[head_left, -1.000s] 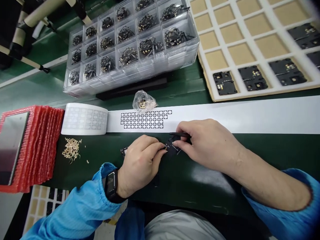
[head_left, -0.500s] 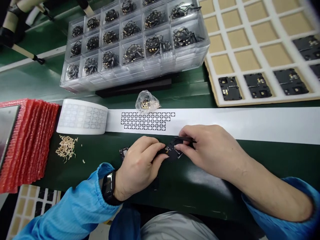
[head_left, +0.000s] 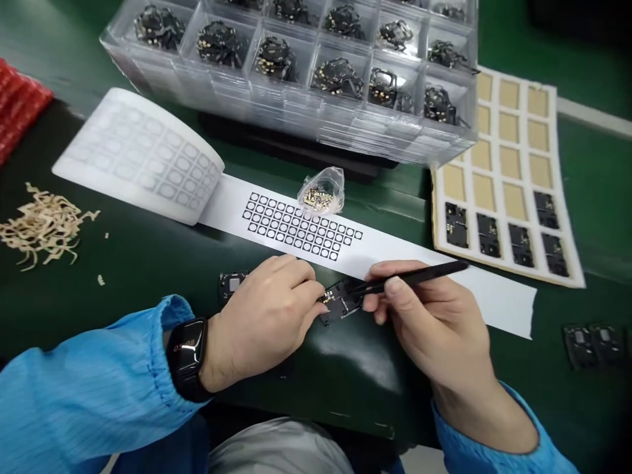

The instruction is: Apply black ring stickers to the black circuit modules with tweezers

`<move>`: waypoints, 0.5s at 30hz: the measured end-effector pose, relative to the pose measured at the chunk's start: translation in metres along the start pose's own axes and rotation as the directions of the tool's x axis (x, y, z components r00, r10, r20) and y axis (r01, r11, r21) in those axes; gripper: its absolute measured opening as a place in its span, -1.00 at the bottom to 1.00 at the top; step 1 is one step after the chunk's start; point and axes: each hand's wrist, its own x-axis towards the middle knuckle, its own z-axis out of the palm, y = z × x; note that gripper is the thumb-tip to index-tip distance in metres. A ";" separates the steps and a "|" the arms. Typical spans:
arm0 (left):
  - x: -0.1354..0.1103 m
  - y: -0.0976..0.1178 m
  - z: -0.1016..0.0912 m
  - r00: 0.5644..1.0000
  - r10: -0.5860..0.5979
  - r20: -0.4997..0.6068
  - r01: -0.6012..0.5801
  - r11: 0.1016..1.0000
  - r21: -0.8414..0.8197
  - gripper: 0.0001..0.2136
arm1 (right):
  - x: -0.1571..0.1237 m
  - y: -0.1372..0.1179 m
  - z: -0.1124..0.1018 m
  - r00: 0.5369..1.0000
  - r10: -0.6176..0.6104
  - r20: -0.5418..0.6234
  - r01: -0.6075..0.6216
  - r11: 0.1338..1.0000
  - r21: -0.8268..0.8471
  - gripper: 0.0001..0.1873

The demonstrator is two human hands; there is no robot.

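My left hand [head_left: 266,313] pinches the left edge of a small flat black electronic module [head_left: 340,308] with gold contacts, just above the green work surface. My right hand [head_left: 439,329] grips a pair of black tweezers [head_left: 427,273] between thumb and fingers. The tweezers' tips point left and reach over the upper right part of the module; whether they touch it I cannot tell. Another black module [head_left: 232,283] with a grey square lies partly hidden behind my left hand. Behind both hands runs a white strip of ring-marked stickers [head_left: 296,227].
A clear compartment box [head_left: 286,112] of black parts stands at the back. A small plastic bag [head_left: 323,191] with gold bits sits on the strip, beside its roll [head_left: 138,155]. To the right are a tray [head_left: 567,273] of modules and loose modules [head_left: 592,345]. Peeled scraps [head_left: 44,227] lie left.
The view has turned and shifted. My right hand has rolled palm-up, so the tweezers now show at full length over the module. My left hand keeps its pinch on the module.
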 end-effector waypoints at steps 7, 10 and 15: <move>0.000 0.000 0.002 1.000 0.002 -0.007 -0.002 1.000 -0.005 -0.85 | 0.006 0.005 0.015 0.992 0.106 -0.076 -0.107 0.994 -0.017 -0.81; 0.000 0.000 0.002 1.000 0.002 -0.001 -0.002 1.000 -0.005 -0.86 | 0.006 0.005 0.015 0.990 0.102 -0.098 -0.106 0.994 -0.034 -0.81; 0.000 -0.001 0.003 1.000 0.002 0.003 -0.002 1.000 -0.011 -0.87 | 0.006 0.004 0.015 0.989 0.108 -0.102 -0.113 0.992 -0.054 -0.81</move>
